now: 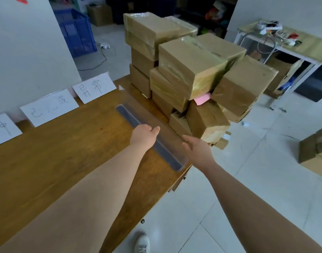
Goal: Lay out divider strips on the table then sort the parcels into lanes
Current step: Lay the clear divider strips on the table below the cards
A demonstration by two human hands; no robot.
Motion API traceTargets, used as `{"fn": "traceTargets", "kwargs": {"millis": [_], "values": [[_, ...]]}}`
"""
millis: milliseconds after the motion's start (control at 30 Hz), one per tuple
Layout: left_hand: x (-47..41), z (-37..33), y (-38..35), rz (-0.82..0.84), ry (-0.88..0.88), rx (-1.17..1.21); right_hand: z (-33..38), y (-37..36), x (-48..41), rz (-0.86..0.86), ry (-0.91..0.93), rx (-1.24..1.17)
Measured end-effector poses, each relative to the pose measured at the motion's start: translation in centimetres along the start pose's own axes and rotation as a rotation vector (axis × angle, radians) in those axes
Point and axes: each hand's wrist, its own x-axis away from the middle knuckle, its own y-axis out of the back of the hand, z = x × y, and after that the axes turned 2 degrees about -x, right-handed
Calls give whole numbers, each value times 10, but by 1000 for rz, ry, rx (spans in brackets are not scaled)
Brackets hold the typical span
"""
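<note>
Left hand (144, 136) lay over the middle of the grey divider strip (128, 115), thumb out, fingers hidden, so its grip could not be told. Right hand (196, 150) was loosely spread and empty at the strip's 3 o'clock. The strip lay flat on the wooden table (65, 143), long axis running 11 to 5 o'clock.

Left hand (144, 136) lies on divider strip (127, 116) beside stacked parcels (189, 70).

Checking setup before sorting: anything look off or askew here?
Yes: the parcel stack at the far end of the table is skewed. Boxes sit tilted at differing angles, some appear to hang past the edge, and a pink slip pokes out between them. It might topple.
</note>
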Motion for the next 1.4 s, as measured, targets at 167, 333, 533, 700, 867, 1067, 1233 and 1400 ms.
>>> {"fn": "traceTargets", "kwargs": {"millis": [167,333,533,700,867,1067,1233,1400], "values": [[-34,-13,-16,60,89,5,-3,-7,-20,52,-26,-17],[-52,-6,-21,85,127,76,-5,-10,-28,84,-50,-67],[-53,4,-25,110,287,384,-6,-8,-33,109,-66,-134],[-53,-4,-28,159,298,425,-11,-5,-37,119,-35,-168],[-45,5,-22,267,374,612,-12,-1,-45,129,0,-187],[-35,7,-15,229,442,741,-14,-4,-53,189,62,-174],[-30,6,-11,5,416,561,-13,-9,-58,189,28,-207],[-20,17,1,-98,408,451,-10,-11,-57,170,59,-106]]}}
